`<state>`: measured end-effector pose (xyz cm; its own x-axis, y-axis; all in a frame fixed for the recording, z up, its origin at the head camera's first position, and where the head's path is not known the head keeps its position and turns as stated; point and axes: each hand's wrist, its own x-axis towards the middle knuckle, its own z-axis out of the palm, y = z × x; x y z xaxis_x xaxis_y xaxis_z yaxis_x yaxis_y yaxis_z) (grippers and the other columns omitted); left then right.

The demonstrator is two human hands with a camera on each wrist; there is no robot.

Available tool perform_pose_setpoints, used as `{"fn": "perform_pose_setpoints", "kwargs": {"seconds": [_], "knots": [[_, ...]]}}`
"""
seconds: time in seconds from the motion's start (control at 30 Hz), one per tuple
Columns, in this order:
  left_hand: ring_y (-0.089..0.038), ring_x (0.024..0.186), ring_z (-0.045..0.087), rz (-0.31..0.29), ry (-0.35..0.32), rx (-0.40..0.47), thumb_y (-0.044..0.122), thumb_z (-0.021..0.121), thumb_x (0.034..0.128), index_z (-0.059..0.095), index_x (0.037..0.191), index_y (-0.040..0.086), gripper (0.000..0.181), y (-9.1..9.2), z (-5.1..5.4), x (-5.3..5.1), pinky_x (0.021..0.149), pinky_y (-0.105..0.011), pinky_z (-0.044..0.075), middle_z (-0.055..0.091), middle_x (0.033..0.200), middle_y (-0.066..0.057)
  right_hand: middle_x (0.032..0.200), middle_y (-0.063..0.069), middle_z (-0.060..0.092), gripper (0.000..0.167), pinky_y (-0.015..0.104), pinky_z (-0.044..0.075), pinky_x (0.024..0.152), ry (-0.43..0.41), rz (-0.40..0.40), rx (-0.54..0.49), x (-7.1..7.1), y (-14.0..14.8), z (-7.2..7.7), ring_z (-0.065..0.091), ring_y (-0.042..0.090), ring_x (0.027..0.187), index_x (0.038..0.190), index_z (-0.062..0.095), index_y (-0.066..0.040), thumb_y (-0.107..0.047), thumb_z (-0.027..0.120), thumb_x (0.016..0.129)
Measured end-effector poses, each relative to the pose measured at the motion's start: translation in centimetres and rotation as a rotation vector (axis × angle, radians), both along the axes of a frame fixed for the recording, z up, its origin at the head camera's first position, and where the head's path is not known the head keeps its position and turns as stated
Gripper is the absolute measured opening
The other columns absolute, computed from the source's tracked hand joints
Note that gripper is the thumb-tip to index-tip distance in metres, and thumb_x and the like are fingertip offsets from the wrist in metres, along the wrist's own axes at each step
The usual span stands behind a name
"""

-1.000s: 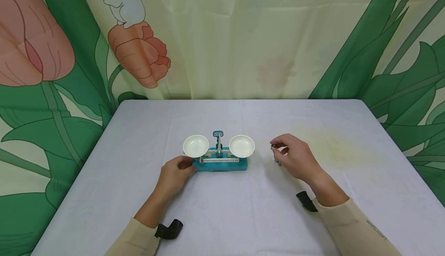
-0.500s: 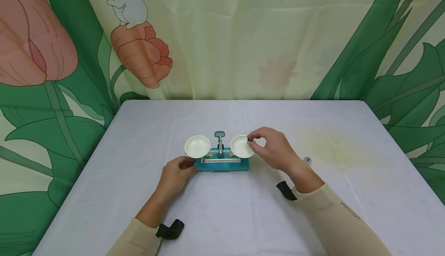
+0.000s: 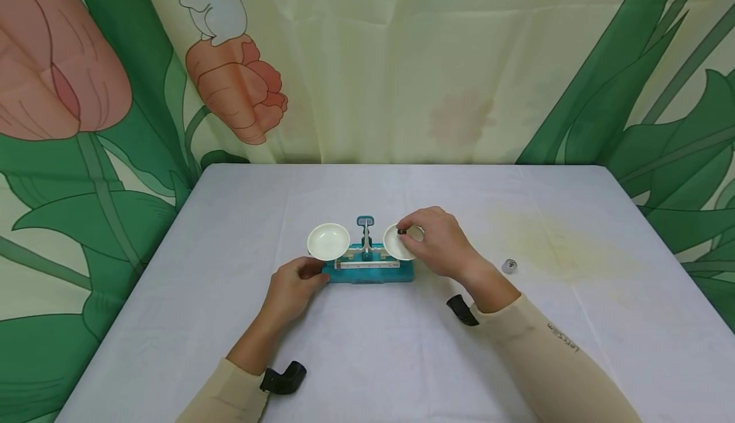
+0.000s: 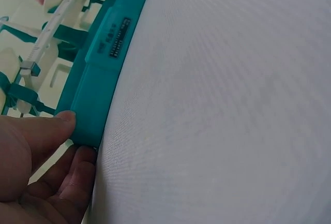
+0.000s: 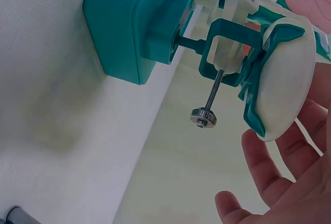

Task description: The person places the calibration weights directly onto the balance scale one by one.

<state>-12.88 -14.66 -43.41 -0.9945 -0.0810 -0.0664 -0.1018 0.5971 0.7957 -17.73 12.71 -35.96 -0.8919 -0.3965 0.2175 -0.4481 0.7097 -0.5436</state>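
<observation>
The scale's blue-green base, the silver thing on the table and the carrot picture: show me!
Blue-green base [image 3: 367,274]: head view, middle of its front.
Silver thing [image 3: 509,266]: head view, its middle.
Carrot picture [image 3: 228,89]: head view, its middle.

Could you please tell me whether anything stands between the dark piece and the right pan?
Nothing visible does: the right hand holds the dark piece over the right pan; a silver piece stands aside on the table.

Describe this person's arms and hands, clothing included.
The left sleeve and right sleeve are beige; the right one bears dark lettering, too small to read. A bent black piece shows at the left one's end, a second black piece at the right's. The left hand and right hand are gloveless.
</observation>
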Motion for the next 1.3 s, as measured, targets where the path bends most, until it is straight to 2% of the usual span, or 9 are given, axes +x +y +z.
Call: {"fn": "perform_pose_setpoints", "kwargs": {"seconds": [0.43, 0.6, 0.77, 1.07, 1.3], "knots": [[-0.026, 0.104, 0.065, -0.003, -0.004, 0.020, 0.014, 0.075, 0.0894, 0.069, 0.117, 0.001, 0.031, -0.1, 0.0, 0.0, 0.089, -0.043, 0.054, 0.070, 0.111, -0.010, 0.119, 0.010, 0.068, 0.022, 0.054, 0.042, 0.102, -0.059, -0.034, -0.017, 0.3, 0.4, 0.3, 0.053, 0.034, 0.121, 0.112, 0.073, -0.007, -0.017, 0.066, 0.094], [-0.026, 0.104, 0.065, -0.002, -0.007, 0.021, 0.014, 0.075, 0.0892, 0.069, 0.117, 0.001, 0.031, -0.1, 0.0, -0.1, 0.089, -0.043, 0.054, 0.070, 0.111, -0.009, 0.117, 0.010, 0.069, 0.023, 0.052, 0.045, 0.099, -0.044, -0.049, -0.032, 0.4, 1.8, 0.2, 0.058, 0.033, 0.116, 0.114, 0.072, -0.004, -0.015, 0.066, 0.095], [-0.026, 0.104, 0.065, -0.005, -0.006, 0.022, 0.014, 0.075, 0.0897, 0.069, 0.117, 0.001, 0.031, -0.1, -0.1, -0.1, 0.089, -0.043, 0.054, 0.070, 0.111, -0.010, 0.111, 0.009, 0.070, 0.022, 0.050, 0.049, 0.092, -0.060, -0.101, -0.041, 1.1, 3.8, 0.0, 0.062, 0.030, 0.108, 0.113, 0.071, -0.004, -0.015, 0.066, 0.095], [-0.026, 0.104, 0.065, 0.000, -0.010, 0.014, 0.013, 0.075, 0.0896, 0.069, 0.117, 0.001, 0.030, -0.2, -0.1, 0.1, 0.089, -0.043, 0.054, 0.071, 0.111, -0.010, 0.105, 0.009, 0.070, 0.023, 0.049, 0.049, 0.090, -0.136, -0.192, -0.024, 2.5, 7.6, -2.1, 0.062, 0.031, 0.101, 0.112, 0.070, -0.002, -0.015, 0.067, 0.094], [-0.026, 0.104, 0.065, -0.002, -0.009, 0.027, 0.012, 0.074, 0.0901, 0.068, 0.117, 0.000, 0.030, -0.1, -0.1, 0.1, 0.088, -0.043, 0.055, 0.070, 0.111, -0.011, 0.104, 0.006, 0.069, 0.021, 0.046, 0.048, 0.085, -0.227, -0.247, 0.005, 3.1, 9.6, -3.6, 0.061, 0.030, 0.102, 0.109, 0.071, -0.006, -0.017, 0.066, 0.093]]}}
